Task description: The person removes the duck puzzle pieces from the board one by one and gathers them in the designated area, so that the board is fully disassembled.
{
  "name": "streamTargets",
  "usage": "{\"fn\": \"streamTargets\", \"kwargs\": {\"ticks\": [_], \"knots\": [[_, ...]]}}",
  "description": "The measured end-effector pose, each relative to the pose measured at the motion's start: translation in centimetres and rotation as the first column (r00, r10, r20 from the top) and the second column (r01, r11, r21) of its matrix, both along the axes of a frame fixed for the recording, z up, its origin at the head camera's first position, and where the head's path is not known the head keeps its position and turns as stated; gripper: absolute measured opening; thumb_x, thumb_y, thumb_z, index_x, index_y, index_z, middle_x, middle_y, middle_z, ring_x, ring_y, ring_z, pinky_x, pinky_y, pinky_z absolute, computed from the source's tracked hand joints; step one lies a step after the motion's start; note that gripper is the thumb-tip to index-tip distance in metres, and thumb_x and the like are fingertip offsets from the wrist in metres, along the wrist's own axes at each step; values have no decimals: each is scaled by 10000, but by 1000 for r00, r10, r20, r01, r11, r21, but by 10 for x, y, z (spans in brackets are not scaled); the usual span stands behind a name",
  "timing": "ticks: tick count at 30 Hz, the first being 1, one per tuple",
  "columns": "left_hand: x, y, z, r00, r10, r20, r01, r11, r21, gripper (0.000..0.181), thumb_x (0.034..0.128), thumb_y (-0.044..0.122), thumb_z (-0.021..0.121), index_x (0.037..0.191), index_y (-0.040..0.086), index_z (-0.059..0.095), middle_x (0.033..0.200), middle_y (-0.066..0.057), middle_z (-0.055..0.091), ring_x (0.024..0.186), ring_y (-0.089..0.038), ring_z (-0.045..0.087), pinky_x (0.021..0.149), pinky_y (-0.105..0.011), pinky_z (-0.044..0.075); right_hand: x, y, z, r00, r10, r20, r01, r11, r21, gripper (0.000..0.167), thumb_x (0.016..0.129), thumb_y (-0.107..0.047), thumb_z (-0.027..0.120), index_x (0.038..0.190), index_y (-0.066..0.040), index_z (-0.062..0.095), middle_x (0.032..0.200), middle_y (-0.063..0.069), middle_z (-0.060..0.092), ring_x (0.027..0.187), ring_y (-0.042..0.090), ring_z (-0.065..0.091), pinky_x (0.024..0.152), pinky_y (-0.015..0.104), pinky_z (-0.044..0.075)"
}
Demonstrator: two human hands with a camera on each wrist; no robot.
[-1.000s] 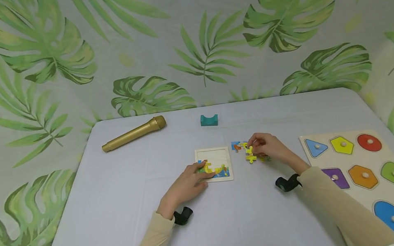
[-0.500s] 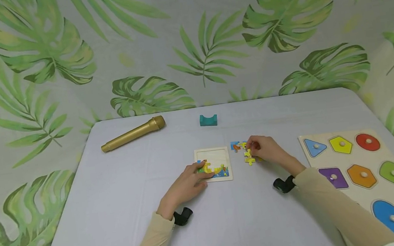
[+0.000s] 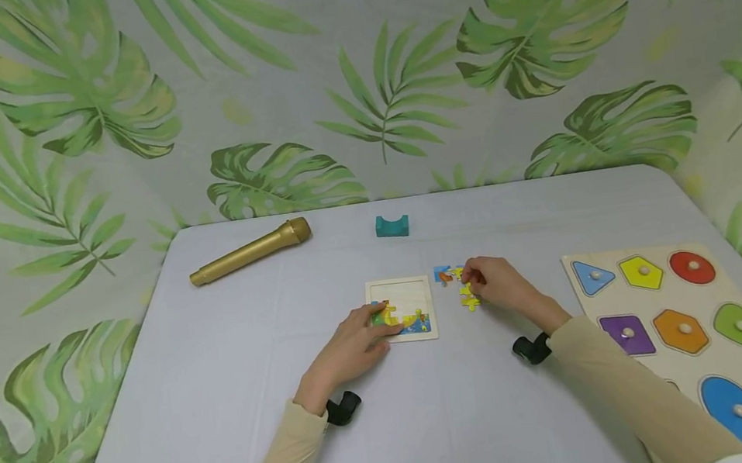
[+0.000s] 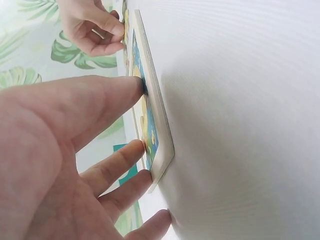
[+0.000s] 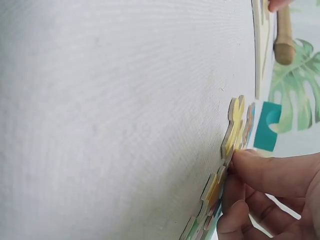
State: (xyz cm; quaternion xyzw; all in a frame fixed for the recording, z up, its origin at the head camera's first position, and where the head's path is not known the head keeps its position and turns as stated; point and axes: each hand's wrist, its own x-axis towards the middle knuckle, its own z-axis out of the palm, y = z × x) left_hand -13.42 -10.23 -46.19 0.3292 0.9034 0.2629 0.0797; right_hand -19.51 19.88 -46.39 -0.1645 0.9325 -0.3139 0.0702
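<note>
My left hand [image 3: 352, 343] rests with extended fingers on a small wooden jigsaw tray [image 3: 430, 281], whose lower part holds blue and yellow picture pieces [image 3: 414, 323]. In the left wrist view, the thumb and fingertips touch the puzzle and its rim. Right of the tray, my right hand [image 3: 504, 288] pinches the edge of a yellow jigsaw piece [image 5: 234, 127] between thumb and curled fingers, low over the cloth. A blue and orange piece [image 3: 443, 275] lies just beyond it. More loose pieces [image 5: 212, 192] lie beside and partly behind the right fingers.
A gold microphone [image 3: 250, 253] lies at the back left. A teal block with a curved notch [image 3: 392, 226] stands at the back middle. To the right lies a knobbed shape board [image 3: 656, 260], partly under the right forearm. A leaf-patterned cloth [image 3: 391, 64] hangs behind the table.
My right hand has shifted slightly left, and the yellow jigsaw piece has moved a little left and turned. The left hand stays on the tray.
</note>
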Motion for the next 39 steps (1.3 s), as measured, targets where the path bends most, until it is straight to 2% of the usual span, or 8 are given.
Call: {"fn": "streamTargets", "kwargs": {"ticks": [7, 10, 15, 22, 30, 39], "knots": [[0, -2, -1, 1000, -18, -19, 18, 999, -29, 334, 946, 129, 600, 1277, 103, 632, 1463, -190, 362, 1335, -380, 320, 1062, -523, 281, 3, -1, 0, 999, -7, -54, 3, 998, -61, 92, 844, 72, 637, 879, -13, 635, 774, 35, 583, 715, 184, 506, 636, 308, 440], [-1, -6, -2, 1000, -5, -16, 4, 999, -51, 340, 950, 138, 592, 1288, 123, 626, 1459, -179, 368, 1340, -365, 317, 1061, -524, 280, 3, -7, 1, 997, -4, -79, -4, 994, -107, 101, 835, 77, 655, 881, -12, 643, 791, 41, 600, 732, 190, 526, 665, 318, 457], [-1, -17, -2, 1000, 28, -5, -29, 998, -60, 333, 957, 148, 586, 1286, 137, 629, 1458, -172, 371, 1351, -350, 309, 1065, -519, 274, 5, -23, 1, 997, 29, -65, -39, 987, -154, 93, 842, 61, 658, 907, -4, 644, 831, 74, 624, 766, 194, 551, 702, 320, 482], [-2, -23, 1, 1000, 14, 28, -13, 999, -34, 336, 957, 136, 583, 1289, 94, 623, 1468, -205, 349, 1344, -392, 304, 1052, -552, 276, 7, -53, 0, 997, 73, -38, -79, 979, -188, 106, 856, 57, 620, 935, -9, 647, 861, 77, 626, 788, 187, 548, 735, 316, 481], [-3, -22, 3, 999, 23, 38, -21, 999, -42, 313, 958, 126, 579, 1262, 86, 642, 1454, -212, 370, 1327, -401, 329, 1033, -568, 296, 6, -89, 4, 990, 143, 11, -140, 977, -162, 187, 869, 25, 611, 1043, -12, 668, 909, 45, 625, 801, 170, 552, 735, 292, 475], [-4, -19, 5, 999, 9, 42, -8, 1000, -26, 301, 962, 112, 570, 1249, 63, 646, 1441, -221, 390, 1306, -425, 348, 1015, -602, 298, 10, -109, 6, 981, 193, 19, -192, 980, -44, 267, 868, -9, 638, 1133, -21, 673, 953, 56, 543, 825, 177, 505, 746, 294, 460]]}}
